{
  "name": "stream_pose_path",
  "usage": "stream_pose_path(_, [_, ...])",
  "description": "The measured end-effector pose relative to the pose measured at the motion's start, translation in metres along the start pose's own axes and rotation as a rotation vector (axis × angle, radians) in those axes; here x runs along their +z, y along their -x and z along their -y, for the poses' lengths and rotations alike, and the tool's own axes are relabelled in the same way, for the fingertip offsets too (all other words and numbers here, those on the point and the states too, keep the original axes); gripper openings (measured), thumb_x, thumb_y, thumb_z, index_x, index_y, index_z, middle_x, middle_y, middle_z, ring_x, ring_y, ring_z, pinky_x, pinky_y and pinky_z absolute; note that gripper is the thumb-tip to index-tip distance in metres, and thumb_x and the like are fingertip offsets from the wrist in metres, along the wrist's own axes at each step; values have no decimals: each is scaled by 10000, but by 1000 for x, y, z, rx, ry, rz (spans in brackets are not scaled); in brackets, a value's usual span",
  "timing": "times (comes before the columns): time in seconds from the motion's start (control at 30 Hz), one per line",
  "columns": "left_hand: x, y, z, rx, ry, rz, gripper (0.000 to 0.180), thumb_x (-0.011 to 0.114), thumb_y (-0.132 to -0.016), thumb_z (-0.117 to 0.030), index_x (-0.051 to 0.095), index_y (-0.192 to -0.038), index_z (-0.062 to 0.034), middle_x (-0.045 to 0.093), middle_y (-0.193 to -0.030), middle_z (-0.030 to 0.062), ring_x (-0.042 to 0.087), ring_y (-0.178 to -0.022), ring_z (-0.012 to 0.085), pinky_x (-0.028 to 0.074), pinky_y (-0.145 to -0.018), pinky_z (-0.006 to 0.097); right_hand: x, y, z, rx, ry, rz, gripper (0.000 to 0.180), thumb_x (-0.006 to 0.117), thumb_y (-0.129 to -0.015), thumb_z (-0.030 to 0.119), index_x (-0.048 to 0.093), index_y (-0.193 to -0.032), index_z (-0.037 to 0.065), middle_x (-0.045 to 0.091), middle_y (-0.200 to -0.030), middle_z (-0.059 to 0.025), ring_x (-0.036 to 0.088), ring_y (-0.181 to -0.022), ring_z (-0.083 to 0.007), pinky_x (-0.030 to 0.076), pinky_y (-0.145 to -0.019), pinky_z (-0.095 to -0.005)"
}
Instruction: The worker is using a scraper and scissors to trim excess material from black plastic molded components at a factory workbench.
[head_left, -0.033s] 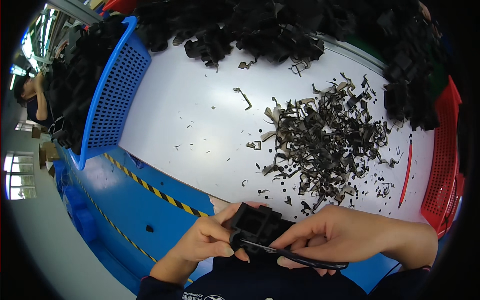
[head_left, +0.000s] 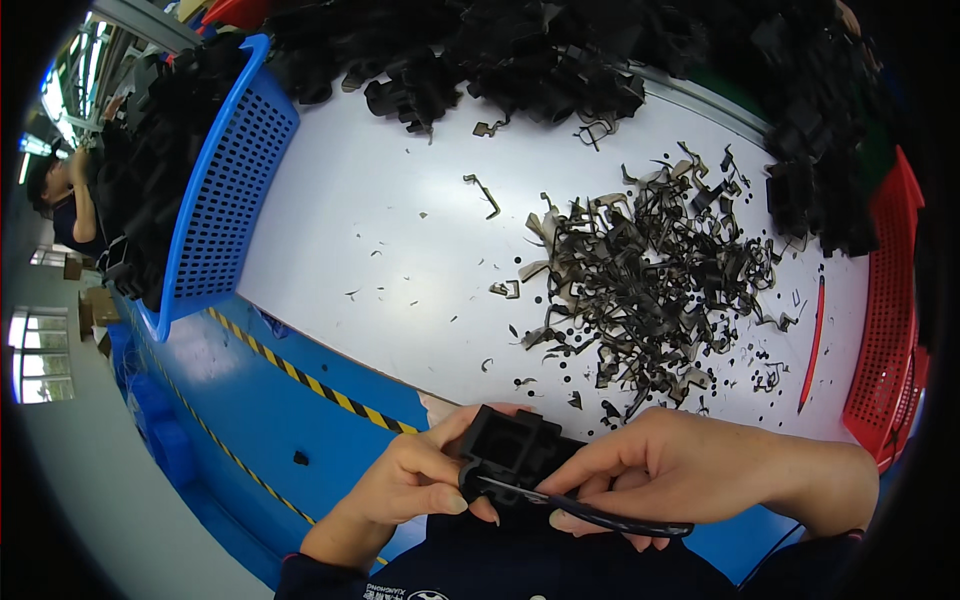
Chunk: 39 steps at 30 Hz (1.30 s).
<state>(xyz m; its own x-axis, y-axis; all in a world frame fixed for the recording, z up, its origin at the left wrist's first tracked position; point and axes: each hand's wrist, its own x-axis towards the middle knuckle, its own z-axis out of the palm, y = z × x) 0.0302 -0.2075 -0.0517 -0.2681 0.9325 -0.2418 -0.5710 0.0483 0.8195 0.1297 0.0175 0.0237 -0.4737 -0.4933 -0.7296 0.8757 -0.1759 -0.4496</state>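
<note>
Two hands hold one black plastic part (head_left: 512,445) low in the frame.
Left hand (head_left: 415,480) grips it; right hand (head_left: 650,465) pinches a thin black strip (head_left: 590,512); pull slowly.

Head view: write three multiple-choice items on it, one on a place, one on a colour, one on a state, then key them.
1. Where does the pile of black scraps lie?
A. on the white tabletop
B. in the blue basket
C. on the floor

2. What colour is the basket on the left?
A. green
B. blue
C. yellow

3. How is the black plastic part held?
A. lying free
B. by one hand
C. by both hands

Key: 1 A, the scraps spread over the white top. 2 B, its mesh wall is blue. 3 C, the left hand and right hand both grip it.
</note>
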Motion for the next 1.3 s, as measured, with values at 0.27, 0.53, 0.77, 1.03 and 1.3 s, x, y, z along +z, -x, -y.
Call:
stream_pose_path(0.27, [6, 3, -2, -20, -35, -33, 335, 697, -729, -307, 691, -734, 28, 356, -1296, 271, 369, -1207, 370, 284, -981, 479, -4, -5, -7, -28, -22, 79, 295, 546, -882, 202, 571, -1122, 32, 568, -653, 23, 518, -502, -46, 424, -444, -172])
stream_pose_path(0.53, [8, -6, -3, -23, -168, 1, 376, 708, -711, -365, 694, -718, 11, 376, -1276, 285, 369, -1201, 385, 259, -988, 482, -12, 0, -17, -82, -17, 102, 292, 554, -876, 243, 603, -1067, 28, 553, -651, 31, 505, -492, -42, 410, -432, -174])
stream_pose_path(0.77, [18, -13, -1, -1, -179, -17, 360, 668, -741, -392, 676, -606, -58, 597, -685, 48, 382, -1152, 336, 200, -1001, 512, -15, 3, -20, -102, -31, 117, 285, 555, -875, 245, 608, -1059, 34, 538, -627, 35, 499, -490, -42, 407, -433, -176])
stream_pose_path(1.03, [14, -21, 6, 20, -68, 65, 348, 653, -753, -392, 705, -642, -66, 649, -619, 30, 338, -1175, 347, 214, -987, 511, -18, 5, -23, -156, -28, 117, 250, 543, -882, 194, 604, -1070, 41, 553, -609, 24, 499, -488, -37, 401, -433, -177])
stream_pose_path(1.3, [15, -23, 5, 13, -8, 97, 317, 654, -759, -353, 708, -682, -50, 660, -658, 48, 325, -1180, 371, 224, -972, 540, -14, 14, -17, -170, 123, 7, 231, 569, -856, 180, 626, -1039, 51, 577, -598, 8, 492, -503, -28, 390, -464, -188])
